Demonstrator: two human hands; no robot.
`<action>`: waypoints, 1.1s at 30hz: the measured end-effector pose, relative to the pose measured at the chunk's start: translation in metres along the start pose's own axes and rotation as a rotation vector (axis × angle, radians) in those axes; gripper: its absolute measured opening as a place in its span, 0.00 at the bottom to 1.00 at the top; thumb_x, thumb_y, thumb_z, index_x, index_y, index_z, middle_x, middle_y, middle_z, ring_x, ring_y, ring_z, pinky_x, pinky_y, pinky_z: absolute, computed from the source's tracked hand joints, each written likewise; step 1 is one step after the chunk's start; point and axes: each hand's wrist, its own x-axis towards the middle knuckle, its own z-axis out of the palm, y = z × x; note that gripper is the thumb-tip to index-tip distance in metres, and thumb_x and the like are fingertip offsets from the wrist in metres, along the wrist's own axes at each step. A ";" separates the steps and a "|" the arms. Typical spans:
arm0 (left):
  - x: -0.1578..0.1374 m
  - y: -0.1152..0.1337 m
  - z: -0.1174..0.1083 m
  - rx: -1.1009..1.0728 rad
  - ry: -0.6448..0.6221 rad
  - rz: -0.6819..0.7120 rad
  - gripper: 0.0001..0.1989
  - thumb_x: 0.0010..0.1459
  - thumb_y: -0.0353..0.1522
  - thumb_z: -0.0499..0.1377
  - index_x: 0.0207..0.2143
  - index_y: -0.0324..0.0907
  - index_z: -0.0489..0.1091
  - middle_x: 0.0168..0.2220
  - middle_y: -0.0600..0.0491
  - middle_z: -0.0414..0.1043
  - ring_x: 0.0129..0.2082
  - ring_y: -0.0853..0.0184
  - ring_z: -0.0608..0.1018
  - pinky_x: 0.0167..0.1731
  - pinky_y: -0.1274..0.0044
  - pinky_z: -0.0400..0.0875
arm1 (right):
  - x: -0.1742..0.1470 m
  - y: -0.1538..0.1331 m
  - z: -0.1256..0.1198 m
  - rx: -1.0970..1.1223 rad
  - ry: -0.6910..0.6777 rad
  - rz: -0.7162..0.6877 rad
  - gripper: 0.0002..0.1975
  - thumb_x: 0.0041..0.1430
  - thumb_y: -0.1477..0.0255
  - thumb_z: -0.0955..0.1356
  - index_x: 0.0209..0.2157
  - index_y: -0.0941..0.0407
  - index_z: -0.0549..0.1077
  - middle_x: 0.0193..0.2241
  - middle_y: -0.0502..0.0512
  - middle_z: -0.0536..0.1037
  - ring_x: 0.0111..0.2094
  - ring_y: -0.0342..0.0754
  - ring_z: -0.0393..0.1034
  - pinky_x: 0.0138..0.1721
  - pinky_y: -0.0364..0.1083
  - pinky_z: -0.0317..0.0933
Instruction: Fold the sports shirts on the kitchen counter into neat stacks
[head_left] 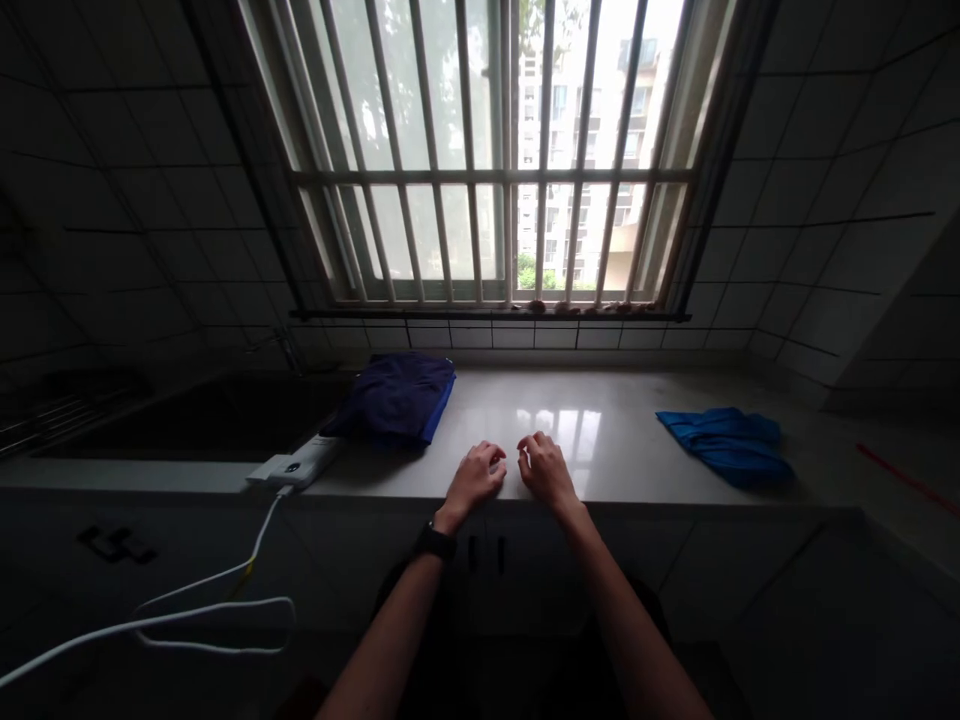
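My left hand rests at the front of the pale countertop, a dark watch on its wrist. Its fingers curl loosely, apart from the thumb, around nothing. Facing it across a small gap, my right hand is also loosely curved and holds nothing. Nearest to the left hand lies a folded dark blue cloth with a brighter blue edge. Farther off, to the right of my right hand, is a crumpled bright blue cloth; neither hand touches a cloth.
A white power strip lies by the dark sink on the left, its white cable hanging over the counter edge. A thin red strip lies far right. Behind the counter is a barred window.
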 end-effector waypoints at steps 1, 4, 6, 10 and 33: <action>0.001 -0.001 0.000 -0.013 0.007 -0.014 0.07 0.59 0.32 0.57 0.37 0.42 0.74 0.41 0.47 0.77 0.45 0.60 0.78 0.51 0.68 0.73 | -0.001 -0.001 0.000 -0.013 -0.013 -0.014 0.10 0.68 0.77 0.63 0.45 0.57 0.75 0.44 0.60 0.76 0.47 0.53 0.70 0.47 0.49 0.61; 0.008 -0.003 -0.009 -0.080 -0.043 -0.040 0.07 0.58 0.32 0.57 0.37 0.42 0.74 0.38 0.48 0.78 0.39 0.62 0.80 0.46 0.70 0.75 | -0.002 -0.004 -0.002 -0.042 -0.058 -0.030 0.10 0.69 0.76 0.63 0.45 0.57 0.75 0.44 0.60 0.76 0.47 0.53 0.70 0.47 0.49 0.61; 0.015 -0.003 -0.016 -0.132 -0.073 -0.009 0.08 0.58 0.32 0.57 0.38 0.42 0.74 0.38 0.49 0.79 0.37 0.63 0.80 0.45 0.71 0.75 | -0.002 -0.004 -0.004 -0.049 -0.074 -0.025 0.10 0.70 0.74 0.63 0.45 0.57 0.76 0.44 0.60 0.77 0.47 0.53 0.70 0.48 0.49 0.60; 0.019 -0.008 -0.017 -0.279 -0.091 -0.002 0.10 0.58 0.37 0.58 0.39 0.43 0.75 0.38 0.49 0.80 0.39 0.61 0.81 0.45 0.70 0.76 | -0.002 -0.001 -0.005 -0.037 -0.081 -0.018 0.10 0.71 0.73 0.63 0.45 0.56 0.76 0.45 0.60 0.77 0.48 0.53 0.70 0.48 0.49 0.60; 0.027 -0.025 -0.010 -0.526 -0.089 -0.122 0.21 0.47 0.49 0.60 0.36 0.43 0.75 0.36 0.48 0.81 0.39 0.58 0.80 0.42 0.68 0.74 | -0.020 0.144 -0.174 -0.514 0.015 0.653 0.17 0.70 0.62 0.69 0.55 0.54 0.74 0.57 0.62 0.74 0.52 0.52 0.73 0.53 0.54 0.71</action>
